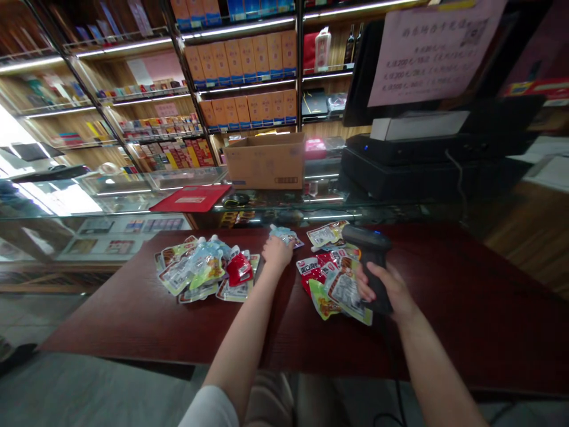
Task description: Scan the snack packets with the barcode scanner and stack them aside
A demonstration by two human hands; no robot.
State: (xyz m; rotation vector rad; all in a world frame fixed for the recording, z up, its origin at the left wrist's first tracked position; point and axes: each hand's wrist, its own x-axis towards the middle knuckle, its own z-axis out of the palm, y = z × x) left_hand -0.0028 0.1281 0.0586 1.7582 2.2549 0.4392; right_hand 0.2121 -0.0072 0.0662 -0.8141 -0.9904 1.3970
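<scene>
My left hand (276, 251) reaches across the dark red table (466, 308) and closes on a small pale blue spouted pouch (288, 236) near the far edge. My right hand (386, 289) grips the handle of a black barcode scanner (370, 252), its head raised over a pile of pouches (334, 279) lying in front of it. A second, larger pile of pouches (205, 270) lies to the left of my left arm, with a red one on top.
Behind the table runs a glass counter (133, 201) with a red folder (192, 198), a cardboard box (265, 160) and a black register with printer (427, 154). A pink notice (433, 50) hangs above it. Stocked shelves (242, 65) fill the back wall.
</scene>
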